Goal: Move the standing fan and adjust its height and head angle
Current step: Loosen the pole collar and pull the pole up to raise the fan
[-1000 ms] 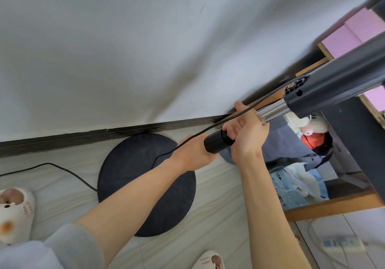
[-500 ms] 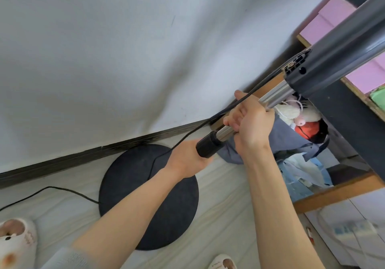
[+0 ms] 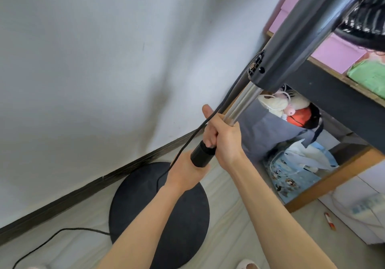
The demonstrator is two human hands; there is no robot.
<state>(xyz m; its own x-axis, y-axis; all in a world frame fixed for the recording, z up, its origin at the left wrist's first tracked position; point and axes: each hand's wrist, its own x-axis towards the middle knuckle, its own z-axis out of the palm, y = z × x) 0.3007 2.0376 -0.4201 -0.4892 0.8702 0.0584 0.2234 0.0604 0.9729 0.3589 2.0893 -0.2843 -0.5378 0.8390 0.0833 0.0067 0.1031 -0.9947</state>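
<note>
The standing fan rises from a round black base (image 3: 187, 227) on the floor by the wall. Its chrome inner pole (image 3: 241, 106) runs up into a dark grey neck housing (image 3: 308, 33); part of the black fan grille (image 3: 366, 24) shows at the top right. My right hand (image 3: 225, 137) is wrapped around the chrome pole just above the black height collar (image 3: 201, 157). My left hand (image 3: 185, 175) grips the pole just below that collar, hiding the lower tube. The black power cord (image 3: 187, 143) hangs along the pole to the base.
A white wall with a dark skirting board (image 3: 83, 189) stands close behind the fan. To the right is a shelf unit (image 3: 333, 177) holding pink boxes, soft toys and bags. A power strip (image 3: 366, 206) and a small tube lie on the floor. The cord trails left across the floor.
The view has tilted up and closed in; the neck housing and grille now fill the top right. More chrome pole shows between my right hand and the housing. Both hands keep their grips.
</note>
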